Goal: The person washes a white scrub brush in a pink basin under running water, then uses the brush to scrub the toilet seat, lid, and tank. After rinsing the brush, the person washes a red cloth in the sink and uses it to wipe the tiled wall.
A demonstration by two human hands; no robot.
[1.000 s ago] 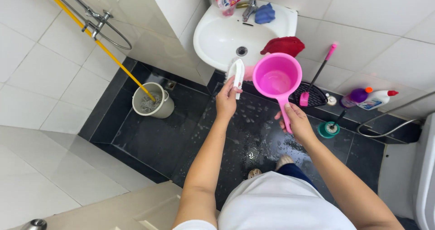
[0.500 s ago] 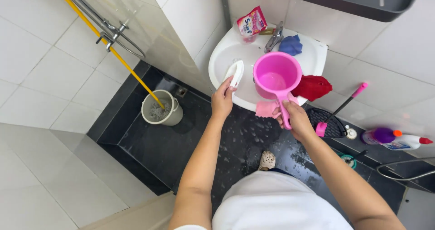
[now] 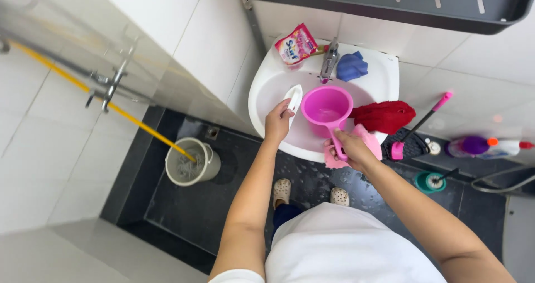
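1. Pink plastic is the material of the scoop jug (image 3: 326, 109), which stands over the bowl of the white sink (image 3: 267, 88), just under the metal tap (image 3: 329, 60).
2. The right hand (image 3: 351, 147) holds the jug by its handle; the fingers are closed around the handle, near the front rim of the sink.
3. Under this hand lies a light pink cloth (image 3: 365, 141) on the sink rim, and the hand seems to touch it.
4. The left hand (image 3: 277, 121) holds a white brush (image 3: 292, 100) at the left side of the bowl; its fingers are wrapped around the lower end of the brush, and the brush points up towards the wall.
5. A red cloth (image 3: 383, 116) hangs over the right edge of the sink, just beside the jug.
6. A blue cloth (image 3: 351, 66) lies on the back rim, to the right of the tap, and a pink-red sachet (image 3: 296, 45) stands to the left of it.
7. On the dark floor (image 3: 184, 205), a grey bucket (image 3: 192, 161) stands well apart to the left, with a yellow stick (image 3: 111, 105) going into it.
8. A pink-handled brush (image 3: 421, 124) leans right of the sink.
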